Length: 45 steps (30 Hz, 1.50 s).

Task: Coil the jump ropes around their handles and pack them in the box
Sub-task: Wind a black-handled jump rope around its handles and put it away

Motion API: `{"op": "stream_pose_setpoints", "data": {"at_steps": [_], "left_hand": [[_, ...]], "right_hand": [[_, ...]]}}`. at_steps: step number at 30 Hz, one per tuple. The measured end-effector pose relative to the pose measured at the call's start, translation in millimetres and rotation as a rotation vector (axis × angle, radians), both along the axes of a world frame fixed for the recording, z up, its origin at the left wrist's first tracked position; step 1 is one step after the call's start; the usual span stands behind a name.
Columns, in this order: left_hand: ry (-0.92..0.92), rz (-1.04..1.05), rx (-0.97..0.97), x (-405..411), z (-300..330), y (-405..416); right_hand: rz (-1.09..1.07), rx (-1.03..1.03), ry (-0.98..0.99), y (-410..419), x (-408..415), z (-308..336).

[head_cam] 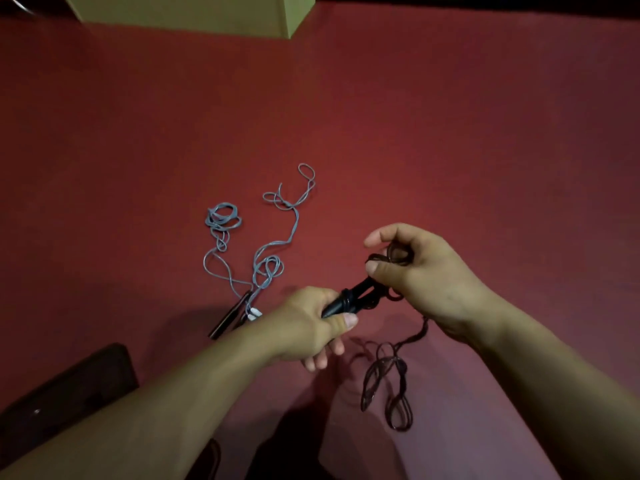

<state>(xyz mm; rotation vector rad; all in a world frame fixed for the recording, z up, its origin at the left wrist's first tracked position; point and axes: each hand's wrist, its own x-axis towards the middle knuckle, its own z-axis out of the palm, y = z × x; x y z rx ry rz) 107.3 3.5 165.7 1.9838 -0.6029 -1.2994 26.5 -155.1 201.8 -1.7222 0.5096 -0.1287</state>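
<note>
Fingers of the left hand (308, 327) are gripping black handles (341, 301) while the right hand (412, 268) is pinching dark rope (391, 382). Far beyond them, the box (194, 12) is sitting at the red table (450, 133) edge; the grey rope (249, 244) is lying left.

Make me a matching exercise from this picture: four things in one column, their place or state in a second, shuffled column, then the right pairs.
Things:
1. grey jump rope
2. dark jump rope
3. box
4. left hand

Places or states:
A. at the far edge of the red surface
B. grips black handles
C. lies loose, untouched
D. partly wound on the handles, pinched by the right hand

Pairs: 1-C, 2-D, 3-A, 4-B
</note>
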Motion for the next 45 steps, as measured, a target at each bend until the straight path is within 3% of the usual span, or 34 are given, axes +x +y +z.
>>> {"op": "stream_pose_setpoints", "data": {"at_steps": [10,17,23,29,36,42,45], "left_hand": [[0.057,-0.145,0.029,-12,18,27],[0.268,-0.181,-0.095,-43,47,59],[0.266,-0.237,-0.250,-63,92,84],[0.250,-0.412,-0.311,-72,119,100],[0.231,-0.216,-0.523,-95,132,103],[0.588,0.182,-0.755,-100,148,104],[0.580,0.293,-0.802,-93,152,109]], "right_hand": [[0.077,0.060,0.033,5,-27,5],[0.104,-0.107,-0.047,32,-48,27],[-0.056,0.020,-0.129,36,-84,54],[0.012,-0.031,-0.066,49,-121,74],[-0.069,0.015,-0.062,62,-140,97],[-0.006,-0.009,-0.083,100,-129,100],[0.036,-0.014,-0.103,112,-121,97]]}}
